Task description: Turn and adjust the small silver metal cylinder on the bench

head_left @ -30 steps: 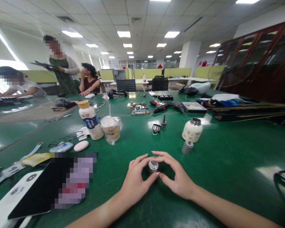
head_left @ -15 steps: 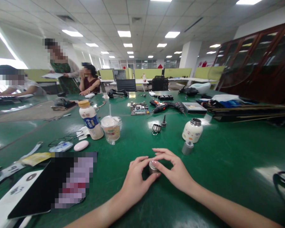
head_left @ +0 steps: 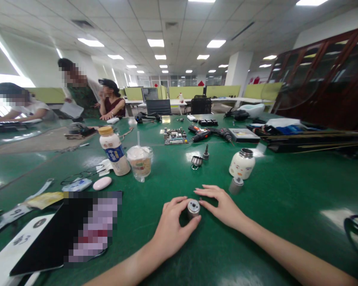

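A small round metal part [head_left: 193, 208] stands on the green table [head_left: 280, 198] near the front edge. My left hand [head_left: 171, 228] curls around it, thumb and fingers gripping its sides. My right hand [head_left: 222, 206] lies just to the right of the part, fingers stretched out toward it, touching or almost touching it. A white flask body [head_left: 241, 163] with an open metal neck stands further back on the right, and a small grey metal cap [head_left: 235, 185] sits just in front of it.
A milk-tea bottle [head_left: 113, 151] and a plastic cup with a straw [head_left: 139, 160] stand at left, a dark tablet [head_left: 68, 234] lies front left. Metal fittings [head_left: 197, 159], a circuit board [head_left: 174, 136] and a power screwdriver [head_left: 209, 134] lie mid-table. Three people are at the far left.
My right hand has come off the metal part and flattened beside it, while my left hand keeps its grip. The standing person at the far left lowered their papers.
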A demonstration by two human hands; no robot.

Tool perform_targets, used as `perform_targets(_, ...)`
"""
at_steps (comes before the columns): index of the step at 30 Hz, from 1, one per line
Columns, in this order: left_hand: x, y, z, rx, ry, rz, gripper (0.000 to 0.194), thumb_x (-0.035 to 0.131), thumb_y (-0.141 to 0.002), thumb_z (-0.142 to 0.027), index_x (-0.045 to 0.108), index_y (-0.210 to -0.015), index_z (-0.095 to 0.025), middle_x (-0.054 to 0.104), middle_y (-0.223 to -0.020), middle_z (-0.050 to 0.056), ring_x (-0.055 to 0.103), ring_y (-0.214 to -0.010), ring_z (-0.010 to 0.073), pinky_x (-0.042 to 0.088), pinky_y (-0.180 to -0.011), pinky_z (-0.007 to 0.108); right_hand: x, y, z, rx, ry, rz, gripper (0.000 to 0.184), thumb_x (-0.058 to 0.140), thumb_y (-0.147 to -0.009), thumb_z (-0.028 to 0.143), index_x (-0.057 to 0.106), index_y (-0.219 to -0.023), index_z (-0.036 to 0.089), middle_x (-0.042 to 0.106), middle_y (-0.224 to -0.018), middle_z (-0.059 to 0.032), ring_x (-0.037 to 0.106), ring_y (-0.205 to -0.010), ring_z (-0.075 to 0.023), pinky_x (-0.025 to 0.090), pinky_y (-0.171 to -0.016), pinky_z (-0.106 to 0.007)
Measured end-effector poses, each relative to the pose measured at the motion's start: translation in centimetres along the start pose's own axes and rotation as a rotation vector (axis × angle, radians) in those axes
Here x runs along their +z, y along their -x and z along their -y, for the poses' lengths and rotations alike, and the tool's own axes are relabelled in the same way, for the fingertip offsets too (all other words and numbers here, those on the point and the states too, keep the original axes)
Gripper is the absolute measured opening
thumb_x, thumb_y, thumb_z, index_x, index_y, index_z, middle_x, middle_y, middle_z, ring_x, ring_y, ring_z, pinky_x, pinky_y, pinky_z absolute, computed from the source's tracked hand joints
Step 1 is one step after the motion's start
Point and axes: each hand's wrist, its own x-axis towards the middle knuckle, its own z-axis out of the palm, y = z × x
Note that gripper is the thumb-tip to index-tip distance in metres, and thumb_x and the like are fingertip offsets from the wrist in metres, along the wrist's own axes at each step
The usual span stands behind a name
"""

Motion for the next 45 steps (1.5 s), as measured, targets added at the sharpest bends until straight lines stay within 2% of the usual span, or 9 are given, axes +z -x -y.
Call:
perform_targets(7, -0.2, -0.1, -0.2, -0.001, -0.013, 0.042, 0.032, 0.065, -0.083, -0.032, 0.067, -0.114, -0.024, 0.065, -0.126, 0.008, 0.055, -0.12, 0.0289, 0.041, -0.103, 0.048, -0.9, -0.3, 2.7, 0.079, -0.328, -0.162, 0.018, 0.069, -0.083, 0.029, 0.075, -0.098, 0.023, 0.076, -0.099, -0.0055, 0.07, -0.096, -0.0239, 0.052, -0.093, -0.045)
perform_targets(10, -0.2, -0.1, -0.1, 0.022, 0.0, 0.043, 0.034, 0.066, -0.083, -0.031, 0.065, -0.117, -0.025, 0.065, -0.126, 0.007, 0.056, -0.118, 0.0282, 0.042, -0.101, 0.046, -1.2, -0.2, 4.4, 0.069, -0.458, -0.126, 0.021, 0.07, -0.082, 0.03, 0.073, -0.101, 0.022, 0.076, -0.097, -0.0051, 0.071, -0.094, -0.0224, 0.054, -0.091, -0.041)
perform_targets(16, 0.0, -0.1, 0.2, 0.061, 0.012, 0.017, 0.033, 0.069, -0.082, -0.029, 0.066, -0.114, -0.026, 0.069, -0.119, 0.005, 0.061, -0.111, 0.0277, 0.046, -0.096, 0.043, -0.9, 0.3, 5.8, 0.031, -0.387, -0.05, 0.014, 0.071, -0.082, 0.023, 0.075, -0.094, 0.024, 0.075, -0.095, -0.0032, 0.068, -0.094, -0.0205, 0.052, -0.09, -0.037)
perform_targets(22, -0.2, -0.1, -0.2, 0.069, 0.022, 0.036, 0.034, 0.069, -0.083, -0.028, 0.064, -0.117, -0.026, 0.069, -0.12, 0.004, 0.06, -0.111, 0.0266, 0.043, -0.095, 0.043, -0.5, 0.2, 5.7, 0.057, -0.343, -0.075, 0.014, 0.074, -0.078, 0.025, 0.073, -0.092, 0.022, 0.074, -0.088, -0.0018, 0.068, -0.087, -0.02, 0.051, -0.086, -0.036)
perform_targets(26, -0.3, 0.0, -0.3, 0.049, 0.026, 0.042, 0.036, 0.07, -0.082, -0.026, 0.064, -0.117, -0.025, 0.069, -0.121, 0.003, 0.06, -0.112, 0.0261, 0.042, -0.096, 0.043, -0.6, 0.1, 5.4, 0.073, -0.289, -0.207, 0.017, 0.07, -0.082, 0.032, 0.068, -0.094, 0.02, 0.07, -0.079, -0.0017, 0.066, -0.082, -0.02, 0.049, -0.086, -0.037)
perform_targets(33, -0.1, 0.0, -0.2, 0.043, 0.021, 0.025, 0.031, 0.071, -0.081, -0.024, 0.067, -0.112, -0.023, 0.07, -0.117, 0.004, 0.061, -0.108, 0.0254, 0.044, -0.094, 0.041, -0.6, 0.7, 5.6, -0.063, -0.136, -0.079, 0.02, 0.068, -0.083, 0.027, 0.073, -0.102, 0.028, 0.066, -0.12, -0.0048, 0.057, -0.115, -0.0243, 0.04, -0.103, -0.046)
perform_targets(37, -0.2, 0.0, -0.3, 0.025, 0.014, 0.019, 0.035, 0.071, -0.08, -0.025, 0.066, -0.115, -0.022, 0.069, -0.119, 0.005, 0.061, -0.109, 0.0263, 0.044, -0.094, 0.041, -0.6, 0.6, 5.7, -0.039, -0.128, -0.094, 0.012, 0.068, -0.085, 0.029, 0.077, -0.092, 0.03, 0.069, -0.118, -0.0047, 0.058, -0.113, -0.025, 0.042, -0.1, -0.047)
perform_targets(42, -0.3, -0.1, -0.5, 0.015, 0.009, 0.045, 0.033, 0.07, -0.081, -0.027, 0.067, -0.113, -0.025, 0.069, -0.119, 0.004, 0.061, -0.109, 0.0263, 0.043, -0.096, 0.042, -0.9, -0.3, 3.2, 0.011, -0.079, -0.245, 0.015, 0.066, -0.086, 0.034, 0.077, -0.094, 0.029, 0.071, -0.113, -0.0065, 0.059, -0.112, -0.026, 0.043, -0.1, -0.05)
perform_targets(45, -0.3, -0.1, -0.5, 0.013, 0.006, 0.039, 0.033, 0.07, -0.081, -0.028, 0.067, -0.114, -0.024, 0.069, -0.119, 0.004, 0.061, -0.109, 0.0261, 0.044, -0.096, 0.042, -0.8, -0.4, 0.7, 0.061, 0.13, -0.17, 0.012, 0.07, -0.082, 0.034, 0.078, -0.091, 0.033, 0.068, -0.122, -0.0072, 0.055, -0.118, -0.032, 0.038, -0.101, -0.059)
